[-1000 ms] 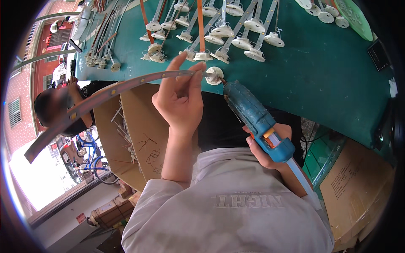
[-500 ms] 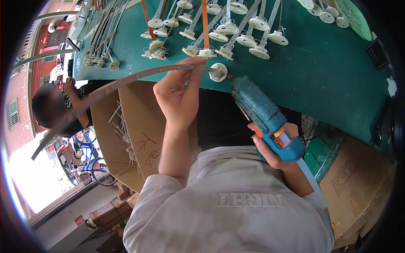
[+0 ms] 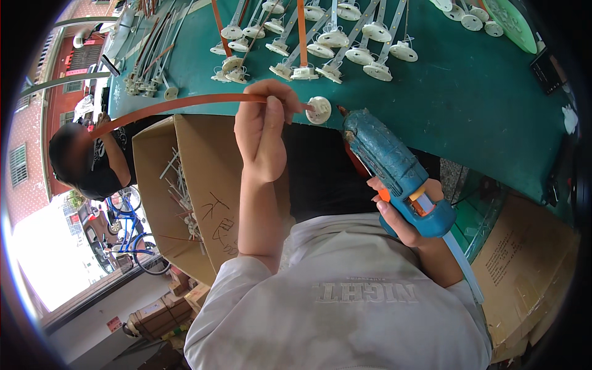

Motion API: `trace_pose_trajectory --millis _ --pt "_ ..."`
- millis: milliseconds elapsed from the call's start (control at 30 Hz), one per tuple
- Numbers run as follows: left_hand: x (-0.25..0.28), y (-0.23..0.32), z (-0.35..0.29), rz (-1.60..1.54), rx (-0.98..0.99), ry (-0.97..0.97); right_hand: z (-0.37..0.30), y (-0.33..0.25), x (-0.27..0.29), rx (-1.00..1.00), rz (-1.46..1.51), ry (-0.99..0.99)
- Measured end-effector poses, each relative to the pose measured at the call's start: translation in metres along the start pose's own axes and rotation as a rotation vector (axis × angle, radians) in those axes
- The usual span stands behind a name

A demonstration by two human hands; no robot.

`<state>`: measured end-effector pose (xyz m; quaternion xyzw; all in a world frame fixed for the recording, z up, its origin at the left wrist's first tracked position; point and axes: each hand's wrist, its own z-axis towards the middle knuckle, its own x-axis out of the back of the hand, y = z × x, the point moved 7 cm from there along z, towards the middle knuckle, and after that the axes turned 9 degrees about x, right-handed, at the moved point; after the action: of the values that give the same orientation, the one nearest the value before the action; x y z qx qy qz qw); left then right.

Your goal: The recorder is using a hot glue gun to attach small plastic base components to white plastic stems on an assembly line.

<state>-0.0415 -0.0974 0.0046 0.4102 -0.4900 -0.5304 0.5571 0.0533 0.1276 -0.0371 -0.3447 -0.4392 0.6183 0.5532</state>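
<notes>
Pinched between the fingers of my left hand (image 3: 266, 135) is a flexible LED strip (image 3: 179, 105), its orange-brown face showing. The strip arcs off to the left. At its right end a round white disc (image 3: 319, 111) sits by the near edge of the green table. My right hand (image 3: 407, 222) is wrapped round the handle of a blue hot glue gun (image 3: 385, 151). The gun's nozzle points up-left, just right of the disc and apart from it. A pale glue stick (image 3: 464, 262) trails out of the gun's back end.
Several strips with white discs (image 3: 333, 38) lie on the green table (image 3: 444, 92) beyond my hands, more at the far left. A green tray (image 3: 512, 24) is at the far right. Below the table's left part, a cardboard box (image 3: 206, 185) holds strips. Another person (image 3: 92, 154) is at left.
The LED strip has been turned over, from its pale dotted face to its orange-brown one, and its free end has risen. The glue gun has drawn slightly rightward from the disc.
</notes>
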Motion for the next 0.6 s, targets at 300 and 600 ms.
trace_pose_trajectory --millis 300,600 --pt "-0.009 -0.002 -0.001 0.370 -0.233 -0.043 0.003 0.011 -0.013 0.008 0.041 -0.044" --pt "-0.009 0.003 0.003 0.430 -0.187 -0.051 0.006 0.014 -0.022 0.019 -0.009 -0.004"
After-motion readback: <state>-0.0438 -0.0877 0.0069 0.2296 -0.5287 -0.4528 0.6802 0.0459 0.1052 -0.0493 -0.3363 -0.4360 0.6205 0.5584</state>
